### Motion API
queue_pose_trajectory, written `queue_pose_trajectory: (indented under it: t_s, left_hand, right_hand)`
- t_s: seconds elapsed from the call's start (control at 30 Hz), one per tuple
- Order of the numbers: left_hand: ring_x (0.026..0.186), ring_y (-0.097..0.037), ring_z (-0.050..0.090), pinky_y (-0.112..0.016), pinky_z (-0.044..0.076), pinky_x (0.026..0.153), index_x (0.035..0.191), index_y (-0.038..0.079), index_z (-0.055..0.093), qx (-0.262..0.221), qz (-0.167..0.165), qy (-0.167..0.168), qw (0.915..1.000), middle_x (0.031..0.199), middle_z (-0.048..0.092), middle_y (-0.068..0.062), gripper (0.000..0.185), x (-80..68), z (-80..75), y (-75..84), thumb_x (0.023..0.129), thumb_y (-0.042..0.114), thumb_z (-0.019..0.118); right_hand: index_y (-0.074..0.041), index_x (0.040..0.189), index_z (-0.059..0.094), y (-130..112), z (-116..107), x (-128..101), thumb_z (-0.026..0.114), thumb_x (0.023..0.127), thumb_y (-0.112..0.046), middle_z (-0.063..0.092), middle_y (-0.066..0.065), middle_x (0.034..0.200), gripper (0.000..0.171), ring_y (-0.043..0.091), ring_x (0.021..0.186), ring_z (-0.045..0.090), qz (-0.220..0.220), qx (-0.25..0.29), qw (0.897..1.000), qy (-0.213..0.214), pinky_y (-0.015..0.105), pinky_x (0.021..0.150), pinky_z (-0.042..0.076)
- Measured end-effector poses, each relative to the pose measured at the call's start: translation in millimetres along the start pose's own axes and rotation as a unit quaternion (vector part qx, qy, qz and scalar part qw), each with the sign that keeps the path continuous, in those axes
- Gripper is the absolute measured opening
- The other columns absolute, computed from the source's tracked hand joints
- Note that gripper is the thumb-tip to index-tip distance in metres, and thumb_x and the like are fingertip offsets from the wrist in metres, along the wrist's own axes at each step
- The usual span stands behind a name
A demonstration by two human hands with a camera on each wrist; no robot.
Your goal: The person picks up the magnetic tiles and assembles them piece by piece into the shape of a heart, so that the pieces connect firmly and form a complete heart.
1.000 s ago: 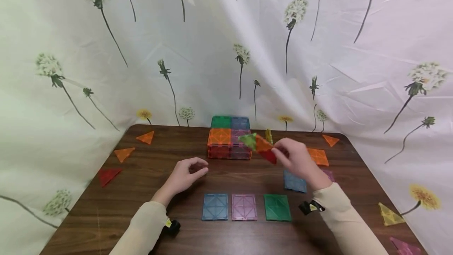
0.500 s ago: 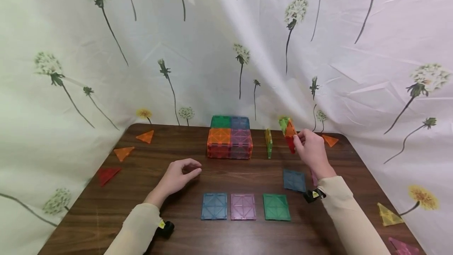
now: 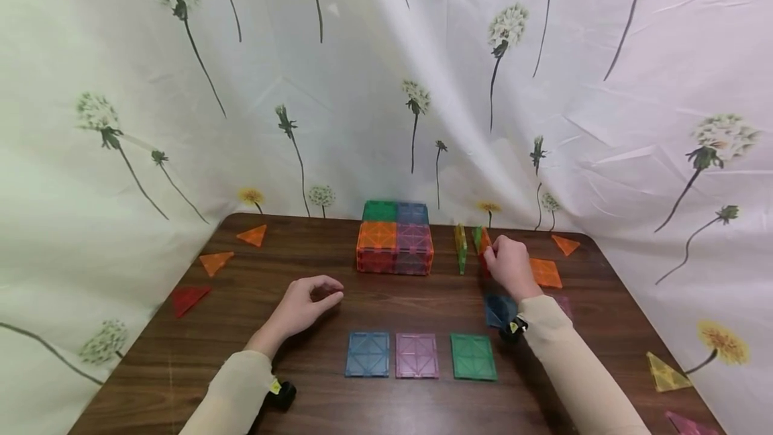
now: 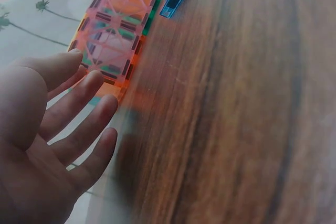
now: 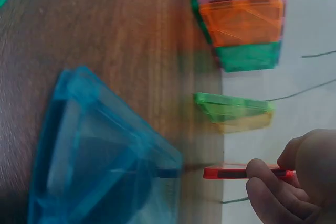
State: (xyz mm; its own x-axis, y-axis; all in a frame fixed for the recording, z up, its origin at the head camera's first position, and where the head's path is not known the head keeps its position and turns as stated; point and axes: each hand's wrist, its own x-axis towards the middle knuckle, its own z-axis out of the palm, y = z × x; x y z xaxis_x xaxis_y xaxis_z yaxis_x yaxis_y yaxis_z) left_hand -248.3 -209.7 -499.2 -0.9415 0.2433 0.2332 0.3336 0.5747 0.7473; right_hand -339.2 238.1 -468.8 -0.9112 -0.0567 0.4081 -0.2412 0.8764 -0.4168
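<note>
Right hand pinches a stack of triangular magnetic tiles on edge, right of the tile box — next, a steady release; left hand relaxed, empty.

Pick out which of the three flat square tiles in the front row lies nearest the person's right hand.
The green square tile, at the right end of the row; the pink square tile sits in the middle and the blue square tile farthest left of the right hand.

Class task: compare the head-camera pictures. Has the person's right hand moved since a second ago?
Yes. The right hand has moved right, away from the block of tiles, and lowered its tiles beside the standing green tile.
</note>
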Motion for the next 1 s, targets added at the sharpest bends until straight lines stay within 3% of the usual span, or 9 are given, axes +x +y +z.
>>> queue_pose_trajectory:
  t_s: [0.2,0.37,0.57,0.73,1.0]
  left_hand:
    - [0.098,-0.014,0.068,-0.043,0.056,0.091,0.115,0.012,0.079,0.000,-0.005,-0.005,1.0000,0.103,0.076,0.008,0.020,-2.1,0.1,-2.0,0.099,0.024,0.076]
    - [0.100,-0.015,0.068,-0.045,0.056,0.092,0.115,0.011,0.078,0.000,-0.002,-0.009,1.0000,0.104,0.076,0.008,0.021,-2.9,-0.2,-3.7,0.099,0.025,0.075]
    - [0.098,-0.014,0.067,-0.044,0.055,0.091,0.114,0.012,0.079,-0.001,-0.001,-0.006,1.0000,0.102,0.075,0.009,0.020,-0.6,-2.2,-4.3,0.099,0.025,0.076]
    - [0.097,-0.014,0.067,-0.043,0.055,0.091,0.113,0.012,0.079,0.000,0.002,-0.004,1.0000,0.101,0.075,0.009,0.019,1.4,-4.1,-4.2,0.099,0.025,0.076]
    - [0.098,-0.015,0.067,-0.044,0.055,0.090,0.113,0.012,0.079,-0.001,-0.003,-0.003,1.0000,0.101,0.075,0.008,0.019,-0.2,-4.8,-3.6,0.099,0.024,0.076]
  right_hand:
    - [-0.011,0.057,0.046,-4.4,11.3,5.5,0.065,0.096,-0.007,0.037,-0.002,0.046,0.044,0.017,0.040,0.040,0.013,0.001,1.000,-0.016,0.031,0.046,0.036]
    - [-0.012,0.055,0.043,-4.7,15.1,10.4,0.063,0.095,-0.006,0.033,-0.004,0.046,0.045,0.018,0.039,0.038,0.012,0.004,1.000,-0.007,0.032,0.045,0.034]
    - [-0.010,0.056,0.048,-4.9,14.3,15.9,0.063,0.094,-0.007,0.042,-0.001,0.046,0.041,0.020,0.043,0.045,0.019,0.007,1.000,-0.005,0.032,0.046,0.038]
    - [-0.005,0.067,0.055,-6.1,10.7,18.0,0.066,0.097,-0.014,0.054,0.006,0.054,0.033,0.022,0.048,0.052,0.049,0.009,0.998,-0.033,0.032,0.047,0.044]
    - [-0.004,0.076,0.056,-5.8,6.9,13.5,0.068,0.098,-0.023,0.056,0.009,0.061,0.031,0.024,0.055,0.056,0.066,0.001,0.996,-0.060,0.033,0.051,0.047]
